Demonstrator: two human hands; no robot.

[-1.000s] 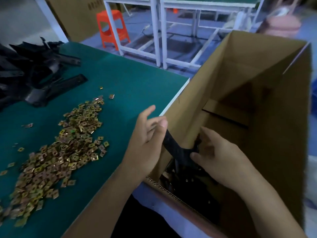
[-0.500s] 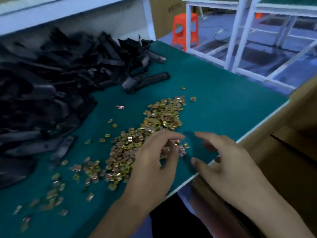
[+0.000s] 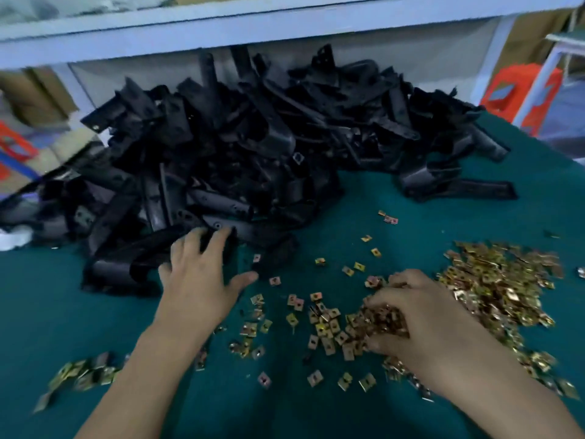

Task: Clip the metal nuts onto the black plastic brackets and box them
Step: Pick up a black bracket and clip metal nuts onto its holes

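A big heap of black plastic brackets point(image 3: 253, 147) covers the back of the green table point(image 3: 411, 191). My left hand point(image 3: 199, 280) reaches to its near edge, fingers spread, fingertips touching a long curved bracket point(image 3: 148, 248). A pile of gold metal nuts point(image 3: 500, 280) spreads across the right and front. My right hand point(image 3: 421, 321) sits on the pile's left end, fingers and thumb curled down around a clump of nuts. The cardboard box is out of view.
Loose nuts point(image 3: 294, 302) are scattered between my hands and along the front left. A pale shelf beam point(image 3: 285, 23) runs overhead behind the bracket heap. An orange stool point(image 3: 519, 93) stands beyond the table's far right corner.
My view swung left from the cardboard box to the table. Both hands let go of the bracket in the box; the left moved to the bracket heap, the right onto the nuts.
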